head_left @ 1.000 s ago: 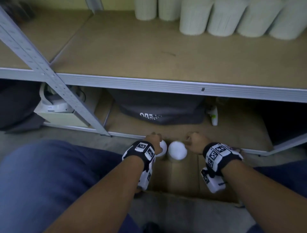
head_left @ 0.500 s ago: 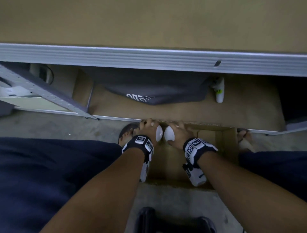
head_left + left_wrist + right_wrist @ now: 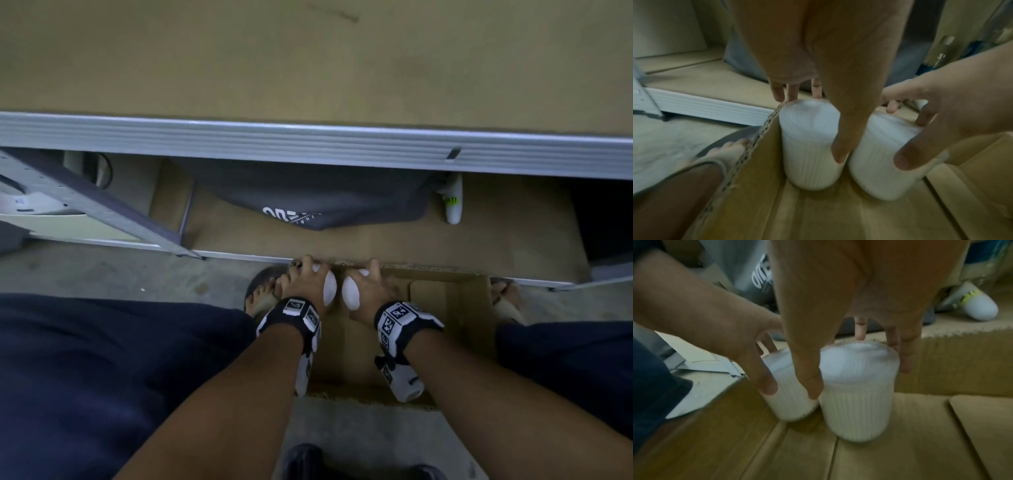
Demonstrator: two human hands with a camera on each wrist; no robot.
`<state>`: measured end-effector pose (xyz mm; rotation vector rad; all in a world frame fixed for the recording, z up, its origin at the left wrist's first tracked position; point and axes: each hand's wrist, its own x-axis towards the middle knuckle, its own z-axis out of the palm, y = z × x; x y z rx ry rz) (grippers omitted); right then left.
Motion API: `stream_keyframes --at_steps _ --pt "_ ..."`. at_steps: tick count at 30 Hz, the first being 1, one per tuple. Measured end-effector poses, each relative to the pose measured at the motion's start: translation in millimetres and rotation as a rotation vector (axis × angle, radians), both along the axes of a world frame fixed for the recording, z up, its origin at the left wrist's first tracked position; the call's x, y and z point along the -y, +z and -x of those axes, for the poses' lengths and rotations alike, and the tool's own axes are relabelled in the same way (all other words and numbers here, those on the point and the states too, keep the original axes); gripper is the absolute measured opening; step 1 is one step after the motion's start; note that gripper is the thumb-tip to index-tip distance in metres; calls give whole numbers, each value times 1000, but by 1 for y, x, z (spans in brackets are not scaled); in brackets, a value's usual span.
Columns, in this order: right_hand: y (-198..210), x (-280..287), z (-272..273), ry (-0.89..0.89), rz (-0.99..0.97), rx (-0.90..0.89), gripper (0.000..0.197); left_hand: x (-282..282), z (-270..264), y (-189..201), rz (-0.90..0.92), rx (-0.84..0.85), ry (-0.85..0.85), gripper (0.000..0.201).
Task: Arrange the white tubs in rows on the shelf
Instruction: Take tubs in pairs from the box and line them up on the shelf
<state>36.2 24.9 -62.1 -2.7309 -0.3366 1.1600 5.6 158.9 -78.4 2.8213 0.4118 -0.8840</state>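
Observation:
Two ribbed white tubs stand side by side on the floor of an open cardboard box [image 3: 445,308]. My left hand [image 3: 306,279] grips the left tub [image 3: 330,287] from above, thumb between the tubs and fingers on its far side. My right hand [image 3: 368,284] grips the right tub [image 3: 351,296] the same way. The left wrist view shows the left tub [image 3: 809,146] against the box's left wall. The right wrist view shows the right tub [image 3: 857,402] under my thumb and fingers. The shelf board [image 3: 308,61] above is bare where it shows.
The shelf's metal front edge [image 3: 308,140] runs across above the box. On the lower shelf lie a dark bag [image 3: 308,195] and a white bottle [image 3: 452,205]. A slanted metal upright [image 3: 85,209] stands at the left. My sandalled feet [image 3: 262,294] flank the box.
Both hands have gone from beside the tubs to wrapping over their tops. The head view has tilted down, and the tubs at the back of the shelf have left the picture.

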Motion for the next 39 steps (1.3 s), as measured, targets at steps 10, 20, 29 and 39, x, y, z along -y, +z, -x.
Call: stream_keyframes --at_steps 10,20,29,39 --pt "106 17 -3 46 2 92 77 0 -3 107 154 11 -92 90" --pt "246 37 10 69 -101 296 76 6 6 268 172 217 -214 87" --pt "353 49 28 88 -224 461 72 -4 24 366 212 439 -221 86" --pt "401 37 14 60 -348 601 79 -27 21 416 260 633 -141 83"
